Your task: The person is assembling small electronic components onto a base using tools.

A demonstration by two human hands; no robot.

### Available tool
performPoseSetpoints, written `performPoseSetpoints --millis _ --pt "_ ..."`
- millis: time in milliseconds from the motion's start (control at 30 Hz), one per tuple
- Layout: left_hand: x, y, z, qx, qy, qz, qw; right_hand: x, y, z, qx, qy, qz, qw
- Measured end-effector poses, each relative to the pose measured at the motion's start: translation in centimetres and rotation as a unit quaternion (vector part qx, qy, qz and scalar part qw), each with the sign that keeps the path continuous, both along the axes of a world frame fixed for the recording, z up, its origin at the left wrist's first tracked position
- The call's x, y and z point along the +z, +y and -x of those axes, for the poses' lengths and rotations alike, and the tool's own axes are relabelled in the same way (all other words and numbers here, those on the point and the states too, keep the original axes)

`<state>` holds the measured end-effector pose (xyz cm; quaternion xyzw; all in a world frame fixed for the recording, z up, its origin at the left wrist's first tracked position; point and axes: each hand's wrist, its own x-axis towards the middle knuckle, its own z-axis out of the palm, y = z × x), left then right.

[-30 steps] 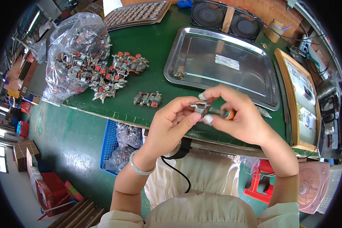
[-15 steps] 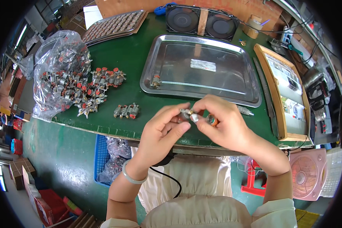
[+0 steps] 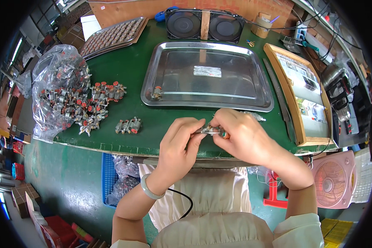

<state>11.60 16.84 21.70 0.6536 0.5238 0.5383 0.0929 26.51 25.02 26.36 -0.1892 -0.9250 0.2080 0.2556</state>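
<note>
My left hand [image 3: 180,142] pinches a small metal component [image 3: 207,129] between thumb and fingertips, just past the table's front edge side of the tray. My right hand [image 3: 242,134] is closed against it from the other side. An object with an orange and green end [image 3: 225,134] shows under the right fingers; the rest of it is hidden. Left of my hands lies a short row of grey metal components [image 3: 129,125] with red parts. A single similar component [image 3: 157,93] stands in the left corner of the shallow steel tray [image 3: 235,103].
A clear plastic bag [image 3: 45,120] spills a heap of components [image 3: 87,103] at the left. A filled tray [image 3: 111,39] lies behind it. Twin black fans [image 3: 204,25] stand at the back, a wood-framed board [image 3: 304,97] at the right. A silvery object [image 3: 254,116] lies beyond my right hand.
The view has shifted a little, so the table contents sit further left. My hands have come closer together around the component, and a thin metal edge now shows between the fingertips.
</note>
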Motion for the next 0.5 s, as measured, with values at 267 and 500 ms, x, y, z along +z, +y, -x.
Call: performPoseSetpoints --millis 267,500 --pt "-0.38 0.1 0.19 -0.079 -0.152 0.088 0.981 0.38 0.74 -0.93 0.023 0.002 0.11 0.994" --pt "-0.31 -0.31 0.07 -0.092 -0.175 0.103 0.975 -0.21 0.78 -0.72 0.049 0.033 0.044 0.997"
